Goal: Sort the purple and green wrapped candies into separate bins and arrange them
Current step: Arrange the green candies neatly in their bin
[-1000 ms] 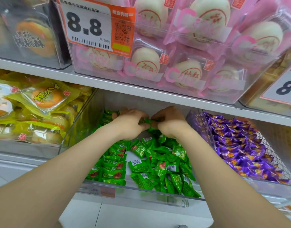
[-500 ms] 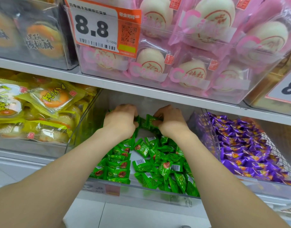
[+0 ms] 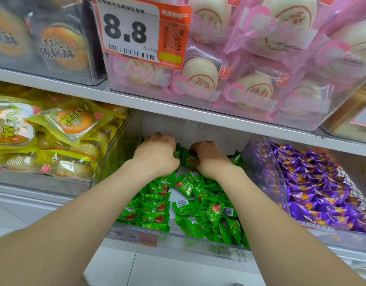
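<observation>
Far left, yellow pastry packs [image 3: 54, 129] fill their own bin. Into the middle clear bin [image 3: 178, 242]: the left hand [image 3: 157, 153] is deep at the back, fingers [image 3: 165, 140] curled down onto green candies [image 3: 184, 205]. The right hand [image 3: 209, 157] just beside it grips the same clump (wrappers poke out between the knuckles). More green lies loose toward the front. Past the divider, purple candies [image 3: 314, 182] sit heaped in the neighbouring bin.

Bright, even light, soft shadows, faint glare on clear plastic, wide-angle bending and slight blur at edges.
</observation>
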Available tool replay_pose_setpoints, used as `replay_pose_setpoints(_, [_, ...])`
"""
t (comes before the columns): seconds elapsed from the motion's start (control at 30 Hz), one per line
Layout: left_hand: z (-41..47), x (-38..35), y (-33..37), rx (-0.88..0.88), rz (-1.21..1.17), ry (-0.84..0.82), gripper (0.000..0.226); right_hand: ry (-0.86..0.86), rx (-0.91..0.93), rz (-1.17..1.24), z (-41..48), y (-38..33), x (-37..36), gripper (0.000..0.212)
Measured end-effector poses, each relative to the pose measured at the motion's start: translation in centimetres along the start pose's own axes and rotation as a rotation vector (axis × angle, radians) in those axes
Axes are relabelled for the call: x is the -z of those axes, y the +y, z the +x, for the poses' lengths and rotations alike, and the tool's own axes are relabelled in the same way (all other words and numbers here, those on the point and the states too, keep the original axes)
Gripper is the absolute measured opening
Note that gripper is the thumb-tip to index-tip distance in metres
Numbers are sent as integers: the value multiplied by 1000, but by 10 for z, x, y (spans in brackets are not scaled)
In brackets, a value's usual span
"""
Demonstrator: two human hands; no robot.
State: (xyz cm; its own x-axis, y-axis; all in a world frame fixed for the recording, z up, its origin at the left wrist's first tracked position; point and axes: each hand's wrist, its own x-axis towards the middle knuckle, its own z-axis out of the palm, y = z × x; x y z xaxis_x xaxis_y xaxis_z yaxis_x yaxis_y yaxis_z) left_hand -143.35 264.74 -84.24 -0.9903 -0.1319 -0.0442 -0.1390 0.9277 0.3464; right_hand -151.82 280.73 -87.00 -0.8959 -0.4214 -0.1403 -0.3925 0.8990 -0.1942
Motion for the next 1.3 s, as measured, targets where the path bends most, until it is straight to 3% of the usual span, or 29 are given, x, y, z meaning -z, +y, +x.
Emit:
replay_pose_setpoints(0.23, [-2, -2, -5, -18, 41, -30, 32, 106, 64, -143, -17, -3, 4, 38])
replay_pose_setpoints(0.43, [-4, -2, -10, -36, 43, -29, 31, 159, 71, -52, -19, -10, 11, 32])
replay_pose_setpoints(0.67, [-5, -3, -11, -62, 62, -39, 28, 214, 12, -83, -17, -10, 15, 49])
replay_pose_setpoints(0.97, [-6, -3, -7, -82, 77, -22, 26, 198, -50, 122, -22, -14, 18, 56])
replay_pose_setpoints(1.03, [-7, -3, -7, -88, 77, -13, 26, 251, -47, 114, -25, -12, 20, 52])
replay_pose_setpoints(1.1, [-8, -2, -7, -94, 76, -7, 25, 329, -48, 92, -27, -11, 26, 32])
replay_pose_setpoints(1.17, [-9, -2, -7, -106, 80, 0, 24, 251, -55, 61, -30, -10, 33, 19])
replay_pose_setpoints(1.3, [-12, -1, -5, -129, 73, 5, 20, -93, 71, -98, -39, -9, 27, 17])
